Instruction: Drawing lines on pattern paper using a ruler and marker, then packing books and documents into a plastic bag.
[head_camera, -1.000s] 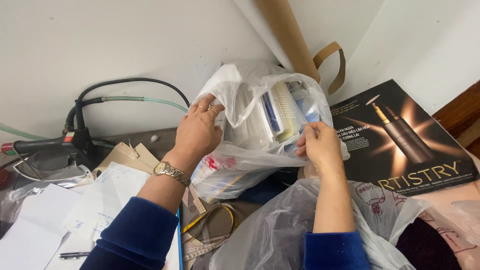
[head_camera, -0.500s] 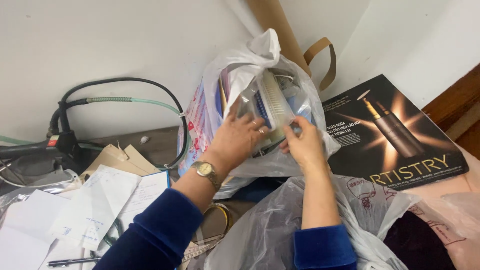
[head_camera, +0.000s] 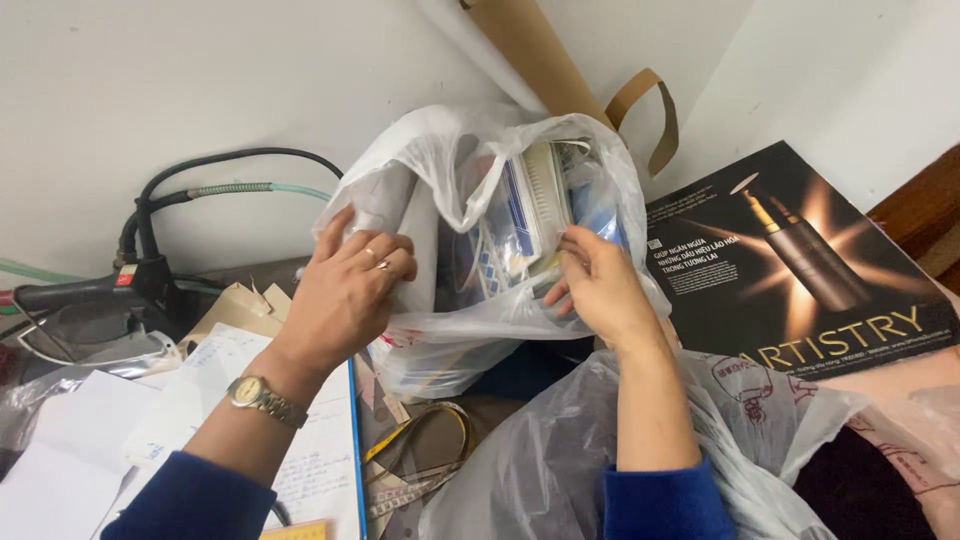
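A clear plastic bag (head_camera: 450, 165) stuffed with booklets and small packets stands upright in the middle of the head view. My left hand (head_camera: 350, 285) grips the bag's left side, fingers curled into the plastic; a gold watch (head_camera: 262, 398) sits on that wrist. My right hand (head_camera: 595, 285) pinches the bag's right side next to a white comb-like item (head_camera: 548, 190) inside. Both sleeves are dark blue.
A black glossy box (head_camera: 800, 265) lies at the right. A brown cardboard tube (head_camera: 535, 55) leans on the white wall behind. Another plastic bag (head_camera: 540, 470) sits below my right arm. Papers (head_camera: 100, 440) cover the left, with black cables (head_camera: 170, 195) and a measuring tape (head_camera: 425, 450).
Both hands have shifted on the bag, my left hand moving down to its left side. The bag has turned and opened wider at the top.
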